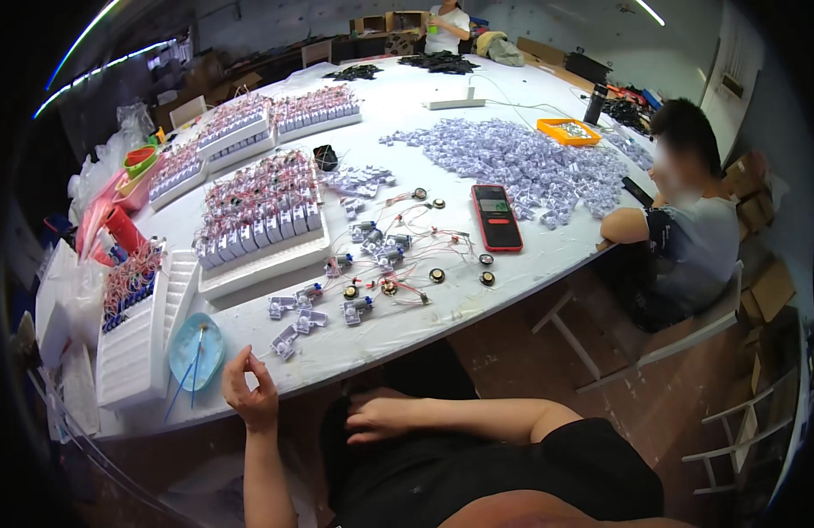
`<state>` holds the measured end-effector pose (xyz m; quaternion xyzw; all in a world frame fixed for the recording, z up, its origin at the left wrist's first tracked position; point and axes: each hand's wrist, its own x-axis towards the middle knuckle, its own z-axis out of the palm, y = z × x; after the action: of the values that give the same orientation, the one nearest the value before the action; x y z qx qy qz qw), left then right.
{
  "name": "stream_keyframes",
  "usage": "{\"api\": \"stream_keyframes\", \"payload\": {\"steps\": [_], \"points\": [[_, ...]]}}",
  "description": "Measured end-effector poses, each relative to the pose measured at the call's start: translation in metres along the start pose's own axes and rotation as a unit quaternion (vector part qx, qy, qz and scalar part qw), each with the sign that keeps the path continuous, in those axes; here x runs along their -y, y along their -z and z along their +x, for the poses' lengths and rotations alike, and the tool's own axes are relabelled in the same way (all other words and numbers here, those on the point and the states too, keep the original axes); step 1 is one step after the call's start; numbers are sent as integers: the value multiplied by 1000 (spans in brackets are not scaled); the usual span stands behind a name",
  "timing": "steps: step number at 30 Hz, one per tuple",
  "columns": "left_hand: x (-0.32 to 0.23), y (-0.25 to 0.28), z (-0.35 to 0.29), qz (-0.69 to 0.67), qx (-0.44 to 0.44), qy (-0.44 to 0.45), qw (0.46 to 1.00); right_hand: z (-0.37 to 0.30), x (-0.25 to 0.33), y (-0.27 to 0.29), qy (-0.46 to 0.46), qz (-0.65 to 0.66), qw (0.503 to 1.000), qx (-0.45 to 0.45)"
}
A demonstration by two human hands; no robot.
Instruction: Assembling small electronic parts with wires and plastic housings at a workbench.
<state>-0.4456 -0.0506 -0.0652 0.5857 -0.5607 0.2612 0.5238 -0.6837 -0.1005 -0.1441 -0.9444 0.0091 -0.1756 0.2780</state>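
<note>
My left hand (251, 393) is raised at the table's near edge, thumb and forefinger bent together into a ring; whatever they pinch, if anything, is too small to make out. Beside it lies a light-blue dish (196, 339) with a thin blue-handled brush (197, 354) in it. My right hand (379, 416) rests low over my lap, below the table edge, fingers loosely spread and holding nothing. Beyond my hands lie several clear plastic housings (285, 341), small motors (357, 306) with red wires, and round speakers (437, 275).
White foam trays (264, 275) of wired assemblies line the left side. A red-edged phone (496, 220) lies right of the parts. Behind it spreads a big heap of pale plastic pieces (521, 163) with an orange tray (569, 132). One person sits at right, another stands far back.
</note>
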Motion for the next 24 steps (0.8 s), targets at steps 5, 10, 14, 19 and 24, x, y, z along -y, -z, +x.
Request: {"api": "stream_keyframes", "payload": {"steps": [5, 10, 14, 19, 24], "points": [[-5, 0, 6, 43, -13, -52, 998, 13, -50, -44, -121, -4, 992, 40], [-9, -11, 11, 37, -13, -33, 999, 27, -107, -95, -222, -228, 928, -192], [5, -3, 4, 56, -10, -13, 998, 23, -116, -95, -365, -40, 912, -182], [-4, -9, 25, 64, -14, -11, 998, 106, -162, -44, -393, 3, 915, -98], [-2, -6, 7, 66, 6, -19, 998, 61, -132, -70, -357, 19, 933, -44]]}}
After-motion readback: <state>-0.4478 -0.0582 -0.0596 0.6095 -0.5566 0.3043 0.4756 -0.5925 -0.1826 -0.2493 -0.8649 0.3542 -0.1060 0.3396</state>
